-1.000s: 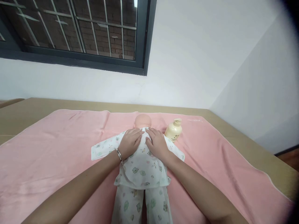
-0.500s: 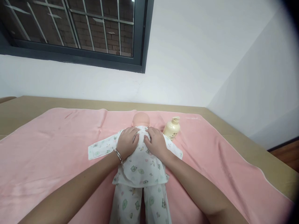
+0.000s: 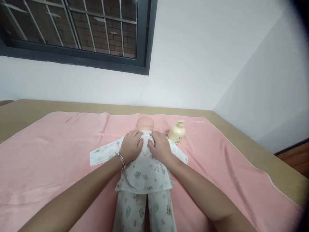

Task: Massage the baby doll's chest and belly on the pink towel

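Observation:
A baby doll lies with its head toward the wall, dressed in a white patterned top and matching trousers. The sleeves spread out to both sides. My left hand, with a silver bangle at the wrist, rests flat on the upper left of the doll's torso. On the upper right of the torso lies my right hand, its fingers also stretched out. Both thumbs point inward, with a strip of the top showing between them. Neither hand grips anything.
A pale yellow pump bottle stands just beyond the doll's right sleeve. Under everything is a pink cloth with folds, spread over a tan surface. Behind it rise a white wall and a dark-framed barred window.
The whole view has shifted very slightly. Both hands stay in the same place on the doll's torso, and the bottle has not moved.

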A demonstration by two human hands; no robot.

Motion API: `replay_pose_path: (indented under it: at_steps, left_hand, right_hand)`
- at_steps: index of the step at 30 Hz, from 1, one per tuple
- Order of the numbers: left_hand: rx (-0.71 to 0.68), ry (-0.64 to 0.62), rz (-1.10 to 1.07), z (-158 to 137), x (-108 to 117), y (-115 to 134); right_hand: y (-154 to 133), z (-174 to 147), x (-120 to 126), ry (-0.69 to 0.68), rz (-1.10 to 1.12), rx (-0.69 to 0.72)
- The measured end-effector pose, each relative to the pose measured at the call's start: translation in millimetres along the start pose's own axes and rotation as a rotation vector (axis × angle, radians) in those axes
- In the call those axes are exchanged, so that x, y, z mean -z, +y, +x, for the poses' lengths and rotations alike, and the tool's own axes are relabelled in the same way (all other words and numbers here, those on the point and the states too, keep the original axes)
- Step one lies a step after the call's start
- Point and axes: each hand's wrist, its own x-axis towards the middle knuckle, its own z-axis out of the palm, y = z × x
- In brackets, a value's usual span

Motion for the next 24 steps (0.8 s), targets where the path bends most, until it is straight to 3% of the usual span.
replay_pose_path:
  at_steps: [24]
  left_hand:
    - [0.054, -0.081, 0.011, 3.5, -1.5, -2.4]
  right_hand:
    - [-1.7, 4.7, 4.1, -0.115, -0.102, 0.002]
